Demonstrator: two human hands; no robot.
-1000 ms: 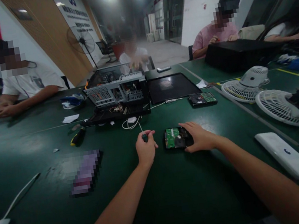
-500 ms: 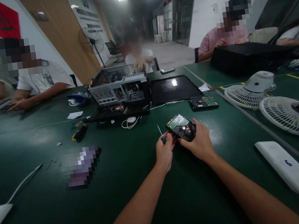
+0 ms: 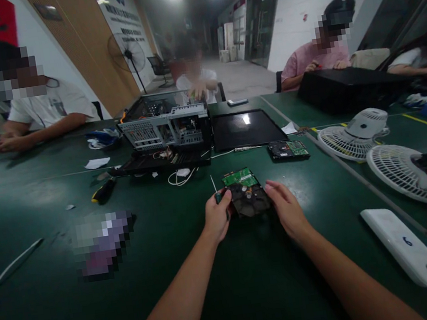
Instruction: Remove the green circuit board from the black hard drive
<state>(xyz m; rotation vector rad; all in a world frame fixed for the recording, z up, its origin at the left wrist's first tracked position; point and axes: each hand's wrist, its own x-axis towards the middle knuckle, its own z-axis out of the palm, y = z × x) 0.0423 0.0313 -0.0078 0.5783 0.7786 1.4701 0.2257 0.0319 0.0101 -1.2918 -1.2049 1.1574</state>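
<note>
A hard drive, its green circuit board facing up and its lower part dark, is held between my two hands above the green table. My left hand is closed on its left edge and also grips a small screwdriver, whose thin shaft points up and away. On the right edge, my right hand holds the drive with fingers and thumb. A second hard drive lies on the table just beyond, to the right.
Beyond my hands stands an opened computer case beside a flat black panel. A yellow-black screwdriver and a blurred-out phone-like object lie left. White fan parts and a white power bank lie right. Several people sit around.
The hard drive has turned in my hands and moved a little left, so its circuit board shows flatter. My right hand has shifted from its front to its right edge.
</note>
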